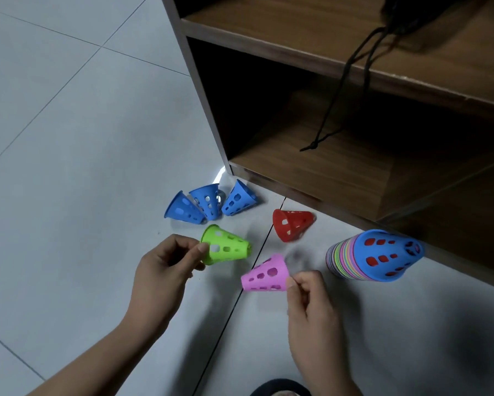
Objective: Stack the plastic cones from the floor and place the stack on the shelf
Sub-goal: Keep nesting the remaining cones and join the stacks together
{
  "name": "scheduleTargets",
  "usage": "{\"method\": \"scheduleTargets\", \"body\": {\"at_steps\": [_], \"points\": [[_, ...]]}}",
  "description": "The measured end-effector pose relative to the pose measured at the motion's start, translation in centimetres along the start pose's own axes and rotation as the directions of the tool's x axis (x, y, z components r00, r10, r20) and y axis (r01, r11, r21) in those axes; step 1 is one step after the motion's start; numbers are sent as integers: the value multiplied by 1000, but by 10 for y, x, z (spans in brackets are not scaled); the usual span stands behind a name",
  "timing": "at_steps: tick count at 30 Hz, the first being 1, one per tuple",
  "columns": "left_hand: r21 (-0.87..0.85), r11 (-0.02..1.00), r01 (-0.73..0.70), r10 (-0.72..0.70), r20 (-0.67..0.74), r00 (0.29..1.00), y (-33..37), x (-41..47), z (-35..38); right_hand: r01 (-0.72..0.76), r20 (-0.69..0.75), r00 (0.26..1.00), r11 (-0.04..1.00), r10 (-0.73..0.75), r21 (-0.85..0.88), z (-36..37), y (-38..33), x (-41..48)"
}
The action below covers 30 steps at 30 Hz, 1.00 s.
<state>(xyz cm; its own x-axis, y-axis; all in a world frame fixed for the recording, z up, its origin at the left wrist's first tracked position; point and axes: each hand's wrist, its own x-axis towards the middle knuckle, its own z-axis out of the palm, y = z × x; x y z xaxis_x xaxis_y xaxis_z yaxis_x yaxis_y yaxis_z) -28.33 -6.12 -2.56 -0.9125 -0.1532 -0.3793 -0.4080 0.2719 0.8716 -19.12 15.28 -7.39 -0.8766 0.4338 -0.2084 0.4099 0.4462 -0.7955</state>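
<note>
My left hand [166, 267] pinches the rim of a green cone [227, 247] above the floor. At the narrow end of a pink cone [265, 275], my right hand [308, 298] holds it between the fingertips. A tall stack of cones [354, 261] topped by a blue cone stands on the floor at the right, in front of the shelf unit. Three blue cones [208, 204] lie on their sides near the shelf's corner. A red cone [293, 224] lies on its side between them and the stack.
The brown wooden shelf unit [311, 172] fills the upper right, with a low board and a higher board [268, 41]. A black cord [340, 95] hangs from a dark bag on the higher board. Pale floor tiles [69, 138] stretch to the left.
</note>
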Motion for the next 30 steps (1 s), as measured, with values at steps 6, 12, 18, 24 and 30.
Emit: {"method": "scheduleTargets", "body": {"at_steps": [6, 12, 18, 24, 30], "points": [[-209, 974, 85, -48, 177, 983, 31, -13, 18, -3, -76, 997, 976, 20, 216, -53, -37, -6], [-370, 917, 151, -17, 341, 940, 61, -30, 41, 60, -191, 981, 906, 24, 420, -103, -70, 0], [-440, 883, 167, 59, 455, 888, 89, -33, 66, -52, -174, 957, 727, 233, 685, -127, -62, 14], [-404, 908, 107, 136, 526, 839, 109, -39, 102, -208, -47, 910, 552, 412, 808, -125, -38, 25], [-342, 939, 36, 157, 520, 840, 118, -43, 141, -368, 53, 829, 471, 557, 802, -105, -14, 21]]}}
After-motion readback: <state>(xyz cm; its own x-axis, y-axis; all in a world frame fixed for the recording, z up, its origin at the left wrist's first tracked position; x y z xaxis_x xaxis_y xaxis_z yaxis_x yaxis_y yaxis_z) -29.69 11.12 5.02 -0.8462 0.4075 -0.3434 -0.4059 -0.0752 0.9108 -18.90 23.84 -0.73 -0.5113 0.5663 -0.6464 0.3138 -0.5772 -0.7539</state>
